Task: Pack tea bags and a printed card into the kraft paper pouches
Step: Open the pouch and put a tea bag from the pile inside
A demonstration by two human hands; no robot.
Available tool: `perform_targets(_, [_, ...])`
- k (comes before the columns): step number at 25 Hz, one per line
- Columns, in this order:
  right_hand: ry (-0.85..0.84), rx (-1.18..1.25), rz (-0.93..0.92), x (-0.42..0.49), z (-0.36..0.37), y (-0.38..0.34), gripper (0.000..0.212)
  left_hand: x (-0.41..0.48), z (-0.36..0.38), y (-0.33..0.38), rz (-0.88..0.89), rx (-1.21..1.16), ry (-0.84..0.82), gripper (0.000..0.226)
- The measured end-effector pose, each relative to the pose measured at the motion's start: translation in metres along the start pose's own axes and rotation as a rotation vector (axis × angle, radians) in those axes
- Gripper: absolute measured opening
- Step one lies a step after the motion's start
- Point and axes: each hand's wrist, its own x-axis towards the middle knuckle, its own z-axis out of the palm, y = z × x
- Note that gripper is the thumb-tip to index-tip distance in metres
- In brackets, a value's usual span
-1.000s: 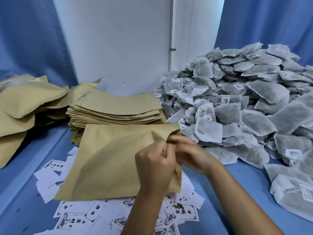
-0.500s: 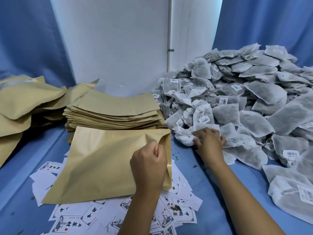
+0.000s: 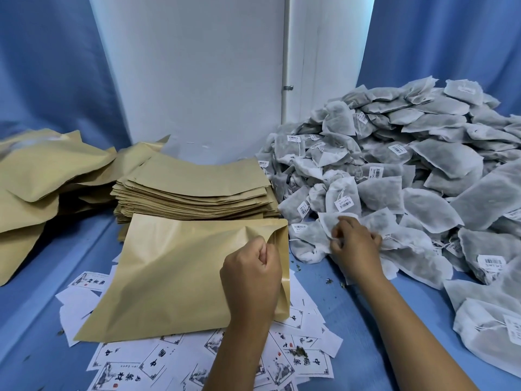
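A kraft paper pouch (image 3: 174, 277) lies flat in front of me over scattered printed cards (image 3: 298, 362). My left hand (image 3: 252, 280) pinches the upper layer of the pouch's mouth at its right edge and lifts it a little. My right hand (image 3: 353, 244) reaches into the near edge of a big heap of grey-white tea bags (image 3: 408, 170) and grips one tea bag (image 3: 328, 221) at the pile's foot.
A neat stack of flat kraft pouches (image 3: 197, 193) sits behind the open one. Looser pouches (image 3: 36, 176) pile at the far left. A white wall panel (image 3: 191, 74) and blue curtains stand behind. The table has a blue cover (image 3: 361, 320) with tea crumbs.
My right hand left the pouch mouth, moved right to the tea bag pile and closed on a bag. My left hand kept its pinch on the pouch edge.
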Motion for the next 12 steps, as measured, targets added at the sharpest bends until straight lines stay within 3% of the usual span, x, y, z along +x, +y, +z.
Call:
perform_targets(2, [-0.06, 0.057, 0.013, -0.0009, -0.0007, -0.0037, 0.045, 0.0001, 0.0002, -0.001, -0.007, -0.017, -0.01, 0.044])
perform_targets(4, [-0.12, -0.113, -0.046, -0.0004, 0.0027, -0.0059, 0.066, 0.0005, -0.0009, -0.0013, -0.018, -0.049, -0.021, 0.042])
perform_targets(6, [-0.116, -0.209, -0.091, 0.0014, 0.0017, -0.0042, 0.06, 0.001, -0.0024, -0.0013, -0.04, -0.061, -0.043, 0.04])
perform_targets(12, [0.05, -0.161, -0.103, 0.0016, 0.0047, -0.0022, 0.046, -0.0008, -0.0033, 0.0008, -0.077, 0.156, -0.118, 0.047])
